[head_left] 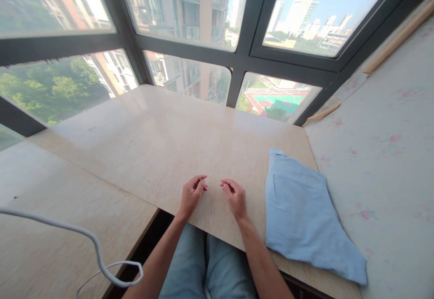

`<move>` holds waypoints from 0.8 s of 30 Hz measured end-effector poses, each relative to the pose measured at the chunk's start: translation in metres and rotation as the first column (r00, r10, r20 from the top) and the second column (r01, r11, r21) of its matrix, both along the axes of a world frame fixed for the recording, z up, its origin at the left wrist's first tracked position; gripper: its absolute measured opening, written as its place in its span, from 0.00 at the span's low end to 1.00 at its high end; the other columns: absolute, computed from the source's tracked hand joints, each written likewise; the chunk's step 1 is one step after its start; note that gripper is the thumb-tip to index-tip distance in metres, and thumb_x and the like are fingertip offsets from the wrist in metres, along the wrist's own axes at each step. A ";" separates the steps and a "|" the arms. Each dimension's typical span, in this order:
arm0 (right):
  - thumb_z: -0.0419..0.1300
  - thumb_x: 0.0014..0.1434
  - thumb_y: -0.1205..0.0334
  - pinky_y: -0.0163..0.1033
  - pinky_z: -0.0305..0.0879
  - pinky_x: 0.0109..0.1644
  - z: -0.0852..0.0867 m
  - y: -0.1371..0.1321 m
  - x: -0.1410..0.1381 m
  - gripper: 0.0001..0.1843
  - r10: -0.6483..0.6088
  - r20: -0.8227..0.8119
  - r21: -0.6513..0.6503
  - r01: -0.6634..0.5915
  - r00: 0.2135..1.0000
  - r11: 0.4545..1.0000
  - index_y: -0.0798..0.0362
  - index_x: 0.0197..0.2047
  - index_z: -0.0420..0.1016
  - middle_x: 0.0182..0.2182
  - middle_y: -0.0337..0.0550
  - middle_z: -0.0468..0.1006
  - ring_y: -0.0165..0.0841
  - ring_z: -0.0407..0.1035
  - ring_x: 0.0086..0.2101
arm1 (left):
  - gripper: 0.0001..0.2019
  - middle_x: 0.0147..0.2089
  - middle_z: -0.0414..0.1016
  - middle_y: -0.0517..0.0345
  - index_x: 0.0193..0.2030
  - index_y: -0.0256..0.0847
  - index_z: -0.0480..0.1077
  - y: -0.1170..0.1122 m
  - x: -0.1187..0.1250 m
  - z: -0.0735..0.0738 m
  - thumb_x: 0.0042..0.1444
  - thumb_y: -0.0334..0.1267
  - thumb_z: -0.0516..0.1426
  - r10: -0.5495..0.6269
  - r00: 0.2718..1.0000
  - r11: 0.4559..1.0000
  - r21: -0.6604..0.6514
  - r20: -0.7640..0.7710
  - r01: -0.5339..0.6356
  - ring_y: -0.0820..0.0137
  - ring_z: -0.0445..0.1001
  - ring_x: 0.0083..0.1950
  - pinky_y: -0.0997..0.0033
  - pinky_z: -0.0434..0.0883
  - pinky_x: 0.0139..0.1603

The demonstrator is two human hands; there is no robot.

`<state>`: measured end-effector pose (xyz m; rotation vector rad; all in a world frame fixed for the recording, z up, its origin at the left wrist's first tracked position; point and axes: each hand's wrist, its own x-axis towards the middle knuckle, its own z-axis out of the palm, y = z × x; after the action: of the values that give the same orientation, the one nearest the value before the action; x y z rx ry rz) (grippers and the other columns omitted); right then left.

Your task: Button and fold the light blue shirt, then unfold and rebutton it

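Observation:
Both hands rest near the front edge of a beige marble-patterned tabletop [183, 131]. My left hand [192, 194] has its fingers curled in, thumb close to the index finger, and I see nothing held in it. A short gap away, my right hand [234, 195] mirrors it, fingers bent and thumb drawn in, with no object showing. A folded light-blue garment [298, 213] lies flat to the right of my right hand, not touching it. Its kind cannot be told from the way it is folded.
A white cable [68, 227] loops across the lower left, above a second beige surface [44, 244]. Dark-framed windows [244, 64] border the far side. On the right stands a flower-patterned wall [383, 168] with peeling edging [322, 115]. My jeans-covered legs [224, 267] are under the front edge.

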<state>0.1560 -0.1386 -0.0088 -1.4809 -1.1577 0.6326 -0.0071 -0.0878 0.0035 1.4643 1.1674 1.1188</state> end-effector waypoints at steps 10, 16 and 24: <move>0.55 0.61 0.58 0.40 0.73 0.42 0.002 0.000 -0.001 0.13 0.006 0.006 0.001 -0.006 1.000 1.000 0.52 0.39 0.81 0.35 0.47 0.83 0.36 0.78 0.36 | 0.13 0.28 0.77 0.58 0.44 0.37 0.75 0.000 0.000 -0.001 0.60 0.42 0.54 0.002 1.000 1.000 -0.011 0.000 -0.002 0.70 0.77 0.31 0.71 0.73 0.36; 0.55 0.61 0.61 0.39 0.72 0.42 0.004 0.001 -0.003 0.12 -0.001 0.037 0.020 0.001 0.999 1.000 0.51 0.39 0.81 0.33 0.45 0.83 0.34 0.77 0.35 | 0.15 0.25 0.76 0.59 0.45 0.37 0.75 0.001 -0.004 -0.002 0.60 0.45 0.55 0.007 0.999 1.000 0.001 -0.040 -0.007 0.68 0.77 0.33 0.69 0.74 0.39; 0.54 0.58 0.67 0.35 0.71 0.41 0.007 0.008 -0.006 0.13 -0.030 0.050 0.066 0.027 0.998 0.997 0.50 0.37 0.81 0.32 0.42 0.84 0.31 0.77 0.34 | 0.21 0.27 0.78 0.58 0.44 0.37 0.76 0.006 -0.006 0.008 0.55 0.52 0.57 0.023 0.987 0.999 -0.022 -0.158 -0.027 0.63 0.79 0.35 0.64 0.75 0.42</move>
<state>0.1500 -0.1309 -0.0021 -1.4627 -1.1839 0.5354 -0.0131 -0.0814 0.0119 1.5458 1.3073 1.0162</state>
